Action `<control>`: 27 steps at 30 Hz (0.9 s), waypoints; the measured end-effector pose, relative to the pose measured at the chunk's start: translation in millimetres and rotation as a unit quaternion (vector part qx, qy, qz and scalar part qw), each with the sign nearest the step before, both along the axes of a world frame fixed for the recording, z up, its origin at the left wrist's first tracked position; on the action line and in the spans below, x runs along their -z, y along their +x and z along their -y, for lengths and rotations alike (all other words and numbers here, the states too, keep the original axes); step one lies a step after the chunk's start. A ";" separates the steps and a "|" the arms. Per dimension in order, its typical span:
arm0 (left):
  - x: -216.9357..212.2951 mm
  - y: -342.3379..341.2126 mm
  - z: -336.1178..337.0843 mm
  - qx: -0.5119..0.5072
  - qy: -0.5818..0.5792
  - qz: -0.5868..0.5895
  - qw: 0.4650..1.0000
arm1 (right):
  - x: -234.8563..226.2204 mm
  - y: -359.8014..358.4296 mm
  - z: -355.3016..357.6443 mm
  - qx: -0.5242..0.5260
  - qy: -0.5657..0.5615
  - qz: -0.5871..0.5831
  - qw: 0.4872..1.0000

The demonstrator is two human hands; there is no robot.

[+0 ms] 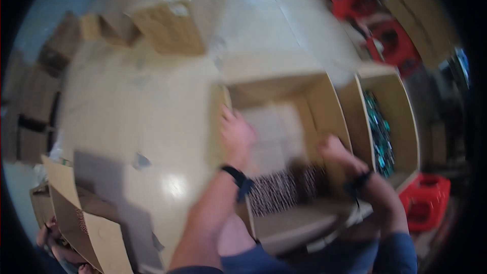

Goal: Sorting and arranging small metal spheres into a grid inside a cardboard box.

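Note:
An open cardboard box (332, 106) stands in front of me, between my forearms. Small, dark reddish-and-white striped pieces (274, 193) are packed closely in its near part, and a pale flat sheet (274, 127) covers its far part. My left hand (237, 133) is closed over the top edge of the box's left wall, fingertips blurred. Beside the right wall, inside the box, my right hand (336, 151) has its fingers curled; what they hold, if anything, is hidden by blur. Both wrists wear dark bands.
A second box (406, 122) with shiny green pieces (380, 137) adjoins on the right. Red plastic stools (426, 200) stand near it and farther back. A large carton (172, 25) sits at the far left. Lower left, another person's hand (50, 226) is beside an open box (104, 233).

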State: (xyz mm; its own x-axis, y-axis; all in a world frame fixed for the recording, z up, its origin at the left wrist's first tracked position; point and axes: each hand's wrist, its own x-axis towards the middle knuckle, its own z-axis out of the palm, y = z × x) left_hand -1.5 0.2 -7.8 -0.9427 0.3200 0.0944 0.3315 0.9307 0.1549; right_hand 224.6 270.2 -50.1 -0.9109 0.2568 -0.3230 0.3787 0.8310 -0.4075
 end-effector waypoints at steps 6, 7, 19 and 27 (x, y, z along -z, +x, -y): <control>-15.0 -2.4 -5.9 0.020 0.005 0.068 0.998 | 25.7 -15.7 -5.8 -0.006 0.051 0.134 0.990; -17.1 -0.2 -9.7 0.020 0.004 0.059 0.998 | 32.3 -11.1 -8.5 0.000 0.050 0.146 0.988; -11.2 7.6 -4.0 0.031 0.005 0.038 0.999 | 96.4 31.0 7.0 -0.204 0.196 0.217 0.934; -10.0 2.7 -1.0 0.015 -0.017 0.041 0.999 | 78.6 9.2 5.5 -0.290 0.173 0.292 0.895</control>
